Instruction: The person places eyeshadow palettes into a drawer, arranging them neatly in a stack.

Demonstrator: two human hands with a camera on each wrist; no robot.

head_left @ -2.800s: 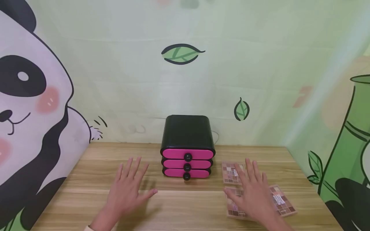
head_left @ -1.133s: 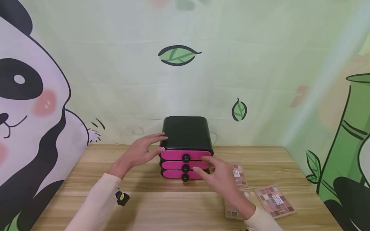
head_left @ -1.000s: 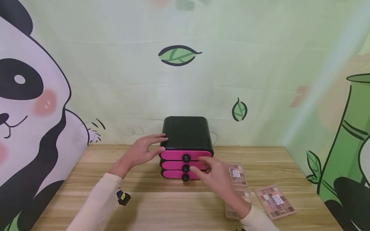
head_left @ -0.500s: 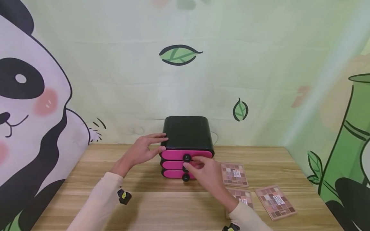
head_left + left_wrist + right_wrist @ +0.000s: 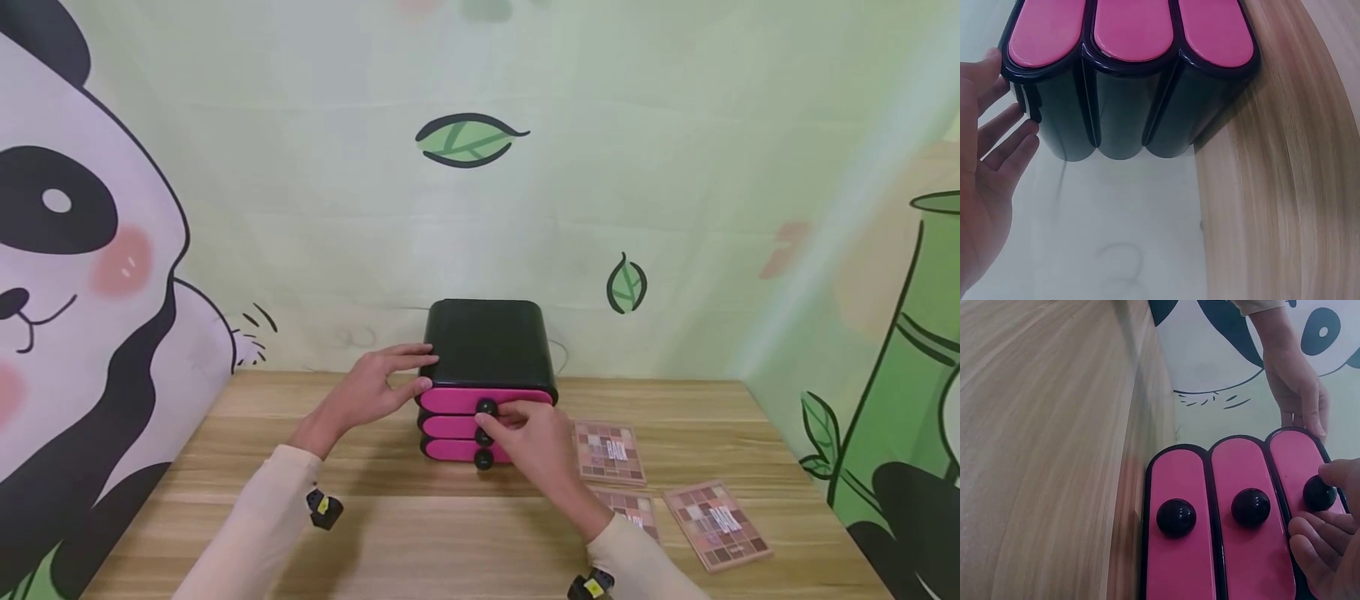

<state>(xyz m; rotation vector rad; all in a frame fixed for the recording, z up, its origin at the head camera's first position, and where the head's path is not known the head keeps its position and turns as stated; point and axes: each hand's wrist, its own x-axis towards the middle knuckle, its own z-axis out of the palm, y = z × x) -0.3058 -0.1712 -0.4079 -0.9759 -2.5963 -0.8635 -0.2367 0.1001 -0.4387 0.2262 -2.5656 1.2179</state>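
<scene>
Right hand [image 5: 542,435] rose round top knob [image 5: 1317,496] — partly hiding it.

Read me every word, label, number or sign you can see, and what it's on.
"BACK": far palette.
"BACK", slightly blurred: rightmost palette.
Near palette: lettering partly hidden by the right sleeve.
Finer print on the palettes: too small to read.
Drawer unit: no text visible.

A light-brown wood-grain bench [image 5: 450,542] is topped at twelve o'clock by a glossy black cabinet [image 5: 487,342] with three pink drawer fronts [image 5: 453,401]; flat, pinkish-brown checked palettes [image 5: 705,533], three in number, are laid towards three o'clock.
</scene>
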